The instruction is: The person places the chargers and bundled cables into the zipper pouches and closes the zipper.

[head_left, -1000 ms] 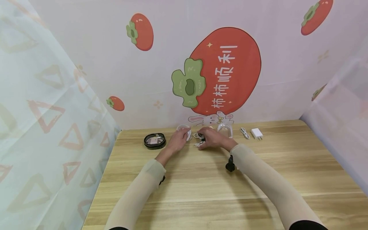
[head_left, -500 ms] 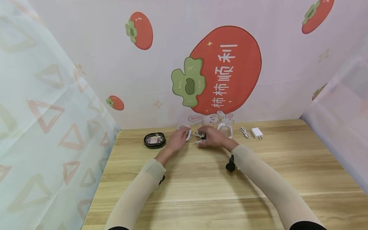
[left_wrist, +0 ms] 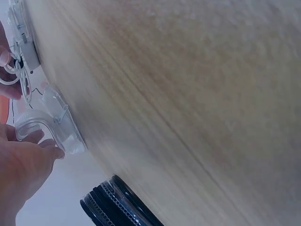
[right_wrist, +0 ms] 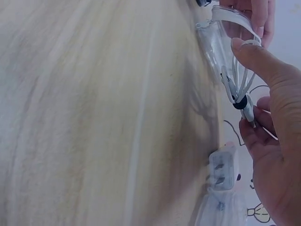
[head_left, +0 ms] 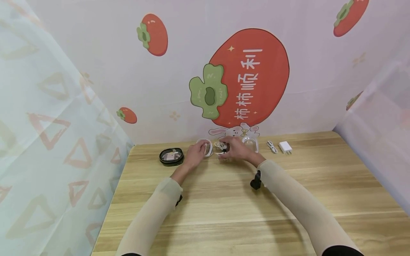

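My left hand (head_left: 194, 154) pinches the white rim of a small clear zip pouch (left_wrist: 68, 126) at the back of the table, holding its mouth apart. In my right hand (head_left: 237, 148) is a white charging cable (right_wrist: 241, 82), looped into a bundle with a black tie (right_wrist: 240, 103). Thumb and fingers grip it at both ends. The bundle hangs close beside the pouch's mouth, above the table, as the right wrist view shows. Behind the right hand, largely hidden in the head view, a white plug adapter (right_wrist: 222, 169) lies on the table.
A black-rimmed clear pouch (head_left: 171, 163) with a charger and cable inside lies left of the left hand. Right of the hands are another clear pouch (head_left: 251, 143), a white bundled cable (head_left: 272, 147) and a white plug adapter (head_left: 285, 147). A printed cloth (head_left: 173, 81) rises behind the table.
My right hand has moved slightly up and back with the cable bundle, raising it beside the pouch. The left hand stays on the pouch rim, its fingers slightly shifted.
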